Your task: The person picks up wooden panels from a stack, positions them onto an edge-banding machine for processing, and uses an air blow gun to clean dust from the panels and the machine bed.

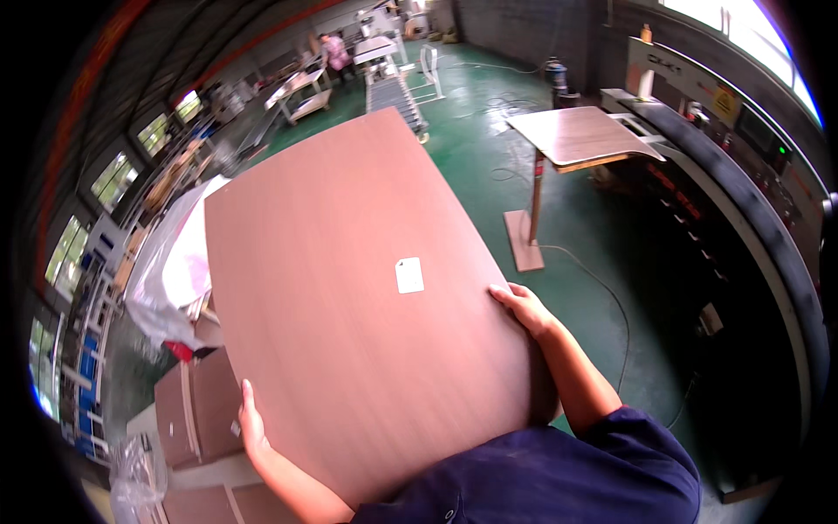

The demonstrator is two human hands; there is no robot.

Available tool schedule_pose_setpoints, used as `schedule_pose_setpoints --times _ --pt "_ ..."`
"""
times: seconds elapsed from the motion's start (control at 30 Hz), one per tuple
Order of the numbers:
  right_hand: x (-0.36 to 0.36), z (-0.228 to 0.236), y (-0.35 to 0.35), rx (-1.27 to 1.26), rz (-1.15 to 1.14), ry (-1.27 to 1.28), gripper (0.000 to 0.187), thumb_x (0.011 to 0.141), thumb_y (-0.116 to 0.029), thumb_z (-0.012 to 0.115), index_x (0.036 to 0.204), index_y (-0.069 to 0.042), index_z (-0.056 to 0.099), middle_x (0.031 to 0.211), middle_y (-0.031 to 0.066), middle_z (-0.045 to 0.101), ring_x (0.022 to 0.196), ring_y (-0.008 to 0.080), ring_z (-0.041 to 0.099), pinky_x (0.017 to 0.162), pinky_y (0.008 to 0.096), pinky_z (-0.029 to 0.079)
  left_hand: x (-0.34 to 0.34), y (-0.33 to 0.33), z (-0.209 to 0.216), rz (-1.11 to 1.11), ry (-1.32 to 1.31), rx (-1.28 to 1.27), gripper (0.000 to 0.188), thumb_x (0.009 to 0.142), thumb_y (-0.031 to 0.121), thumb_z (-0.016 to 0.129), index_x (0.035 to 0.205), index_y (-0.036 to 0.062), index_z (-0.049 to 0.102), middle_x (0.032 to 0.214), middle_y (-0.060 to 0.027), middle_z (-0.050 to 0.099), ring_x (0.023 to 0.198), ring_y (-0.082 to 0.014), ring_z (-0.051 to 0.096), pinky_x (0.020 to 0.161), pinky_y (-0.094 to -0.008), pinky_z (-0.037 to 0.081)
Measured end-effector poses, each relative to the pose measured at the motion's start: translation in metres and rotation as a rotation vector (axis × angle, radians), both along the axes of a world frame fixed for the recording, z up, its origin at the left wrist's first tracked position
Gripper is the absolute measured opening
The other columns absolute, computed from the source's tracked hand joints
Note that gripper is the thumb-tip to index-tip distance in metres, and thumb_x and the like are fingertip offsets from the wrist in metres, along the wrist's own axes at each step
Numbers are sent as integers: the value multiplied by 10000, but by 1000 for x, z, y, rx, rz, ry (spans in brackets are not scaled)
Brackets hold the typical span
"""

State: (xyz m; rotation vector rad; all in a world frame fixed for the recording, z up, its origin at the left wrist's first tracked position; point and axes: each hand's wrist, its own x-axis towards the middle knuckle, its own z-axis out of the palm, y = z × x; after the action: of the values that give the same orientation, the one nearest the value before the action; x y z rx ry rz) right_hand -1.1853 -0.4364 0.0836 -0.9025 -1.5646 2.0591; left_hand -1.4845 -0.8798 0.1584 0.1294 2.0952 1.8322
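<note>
A large brown wood-grain panel (pixel 340 323) fills the middle of the view, held up in front of my body. A small white label (pixel 409 275) sticks to its face, right of centre. My left hand (pixel 251 419) grips the panel's left edge low down, its fingers partly hidden beneath. On the opposite edge, higher up, my right hand (pixel 522 306) is closed with the thumb over the top face and the other fingers mostly out of sight. The panel's near end rests close to or against my dark blue clothing.
Stacked brown panels (pixel 201 406) lie at lower left beside clear plastic wrap (pixel 157 297). To the right stand a small wood-topped stand (pixel 585 135) and a long machine (pixel 742 157). A cable (pixel 615 301) crosses the green floor. Far off, a person (pixel 335 54) stands near worktables and a roller conveyor (pixel 391 96).
</note>
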Motion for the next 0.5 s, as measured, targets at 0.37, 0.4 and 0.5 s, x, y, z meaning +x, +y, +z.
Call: schedule_pose_setpoints --times 0.37,0.4,0.5 --pt "200 -1 166 -52 -507 -67 416 893 -348 605 1137 -12 598 993 48 644 858 132 605 779 271 482 30 367 -43 -467 -14 -127 788 909 552 478 1337 -101 378 1422 -198 370 1333 -240 333 1094 -336 251" --pt "208 -3 178 -51 -534 -62 406 897 -346 599 1131 -14 600 988 47 645 855 130 605 772 271 483 32 392 -44 -494 -13 -134 785 909 555 476 1328 -104 390 1405 -199 392 1319 -240 354 1087 -337 265" --pt "228 -10 215 -77 -579 -84 440 885 -361 615 1136 -1 580 992 57 631 878 137 592 798 294 478 36 461 -50 -568 -33 -152 790 903 567 478 1304 -111 420 1377 -204 433 1301 -248 386 1081 -346 280"
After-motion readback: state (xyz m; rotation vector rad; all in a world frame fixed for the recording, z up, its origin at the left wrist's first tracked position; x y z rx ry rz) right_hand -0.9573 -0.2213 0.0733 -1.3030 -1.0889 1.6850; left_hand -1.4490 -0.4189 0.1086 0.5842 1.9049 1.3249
